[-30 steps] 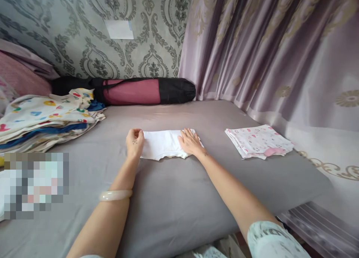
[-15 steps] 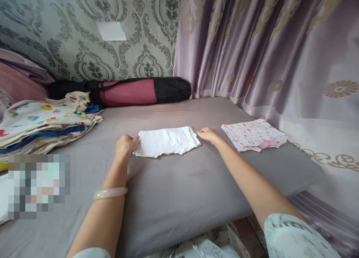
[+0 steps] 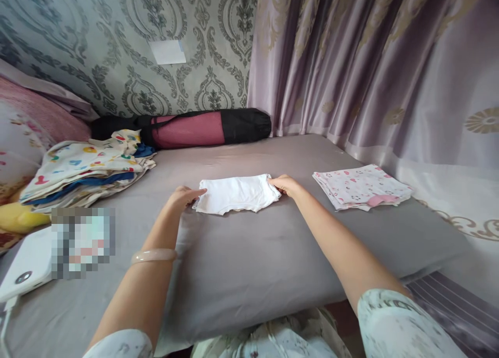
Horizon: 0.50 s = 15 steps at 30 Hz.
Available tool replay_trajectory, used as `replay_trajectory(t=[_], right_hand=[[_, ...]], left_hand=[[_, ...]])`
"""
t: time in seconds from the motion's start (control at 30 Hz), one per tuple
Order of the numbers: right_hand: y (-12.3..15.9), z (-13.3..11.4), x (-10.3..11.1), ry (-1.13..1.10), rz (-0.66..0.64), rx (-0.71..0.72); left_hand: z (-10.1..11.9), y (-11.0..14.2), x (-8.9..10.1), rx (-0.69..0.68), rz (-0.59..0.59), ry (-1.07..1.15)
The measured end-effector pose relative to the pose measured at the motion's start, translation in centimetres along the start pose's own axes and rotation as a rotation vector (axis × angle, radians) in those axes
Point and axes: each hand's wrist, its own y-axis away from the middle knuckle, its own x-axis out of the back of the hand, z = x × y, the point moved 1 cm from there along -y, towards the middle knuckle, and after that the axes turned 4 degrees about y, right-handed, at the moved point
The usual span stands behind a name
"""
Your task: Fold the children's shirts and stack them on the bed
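Observation:
A small white folded garment (image 3: 237,193) lies flat on the grey bed sheet, straight in front of me. My left hand (image 3: 184,197) grips its left end, thumb on top and the other fingers mostly hidden at the edge. At the opposite end, my right hand (image 3: 284,184) is closed on the right edge, with the thumb over the cloth and the fingers curled beside it. A pale bangle (image 3: 154,255) circles my left wrist. To the right of my right hand sits a folded white-and-pink printed garment stack (image 3: 360,187).
A pile of printed clothes (image 3: 89,163) lies at the left. Nearer are a white power bank (image 3: 33,259) with a cable and a blurred-out object (image 3: 91,238). A black-and-pink rolled bag (image 3: 187,128) lies along the wall. Curtains (image 3: 331,62) hang at the right.
My right hand has moved in from beside the white garment and closed on its right edge. My left thumb now reaches further over the left end. The view has turned slightly left.

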Motion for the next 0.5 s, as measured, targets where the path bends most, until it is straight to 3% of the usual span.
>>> replay_trajectory(t=[0.27,0.5], right_hand=[[0.2,0.0,-0.5,0.018,-0.014,0.103],[-0.3,0.8,-0.8,0.053,-0.002,0.156]], left_hand=[[0.6,1.1,-0.7,-0.113,0.017,0.066],[0.7,1.3,-0.6,-0.077,0.073,0.129]])
